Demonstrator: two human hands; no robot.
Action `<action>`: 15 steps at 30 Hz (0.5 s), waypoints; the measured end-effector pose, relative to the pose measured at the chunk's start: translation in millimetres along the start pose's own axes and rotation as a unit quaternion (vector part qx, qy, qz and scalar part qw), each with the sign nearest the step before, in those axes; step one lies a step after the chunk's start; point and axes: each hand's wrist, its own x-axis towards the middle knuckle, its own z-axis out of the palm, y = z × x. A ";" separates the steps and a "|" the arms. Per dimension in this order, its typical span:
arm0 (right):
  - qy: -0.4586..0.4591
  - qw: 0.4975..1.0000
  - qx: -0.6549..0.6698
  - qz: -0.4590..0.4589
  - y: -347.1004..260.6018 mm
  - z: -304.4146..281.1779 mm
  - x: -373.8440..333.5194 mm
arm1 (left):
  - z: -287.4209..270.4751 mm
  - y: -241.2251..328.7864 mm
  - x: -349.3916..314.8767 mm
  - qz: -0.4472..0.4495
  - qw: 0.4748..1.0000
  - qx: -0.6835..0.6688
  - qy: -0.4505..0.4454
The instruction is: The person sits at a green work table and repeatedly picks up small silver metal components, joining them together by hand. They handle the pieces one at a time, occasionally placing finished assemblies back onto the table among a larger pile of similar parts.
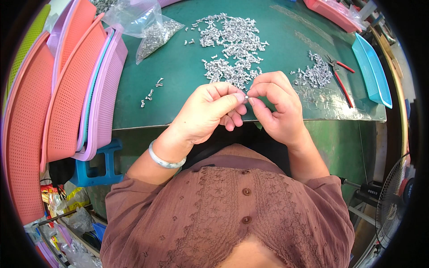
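Close to the table's near edge, my left hand (213,108) and my right hand (279,105) meet fingertip to fingertip. Between them is a small silvery metal piece (246,97), mostly covered by the fingers. Both hands are closed in a pinch on it. Just beyond lies a long spread of small silvery metal pieces (232,44), reaching toward the back of the table. A few single pieces (149,94) lie apart, left of my left hand. A smaller heap of silvery pieces (318,72) sits to the right of my right hand.
Red-handled pliers (341,80) lie beside the right heap on the green table (165,107). A blue tray (372,71) stands at the right edge. A clear bag of metal parts (157,38) is at back left. Stacked plastic baskets (71,89) crowd the left; a fan (393,201) stands lower right.
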 end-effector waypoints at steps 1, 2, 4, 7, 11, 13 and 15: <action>0.002 1.000 0.005 -0.008 -0.5 0.8 0.2 | -0.3 -1.0 -0.3 0.008 1.000 0.002 0.002; -0.002 1.000 0.013 -0.011 -1.1 0.7 0.6 | -1.0 -2.8 -0.4 0.015 1.000 0.004 0.003; -0.010 0.999 0.030 -0.010 1.4 0.2 0.5 | -1.5 -3.8 -0.5 0.025 1.000 0.008 0.007; -0.021 1.000 0.009 0.012 6.3 -0.5 0.9 | -1.8 -4.1 0.0 0.027 0.999 0.012 0.015; -0.090 0.988 -0.123 -0.012 8.9 -2.7 1.2 | -1.9 -5.1 0.1 0.030 0.999 0.008 0.027; -0.108 0.984 -0.145 -0.006 8.1 -4.5 0.5 | -1.8 -4.7 -0.5 0.031 0.999 0.005 0.031; -0.113 0.982 -0.150 -0.003 8.4 -8.0 -0.1 | -2.6 -3.5 -2.4 0.030 0.999 -0.004 0.037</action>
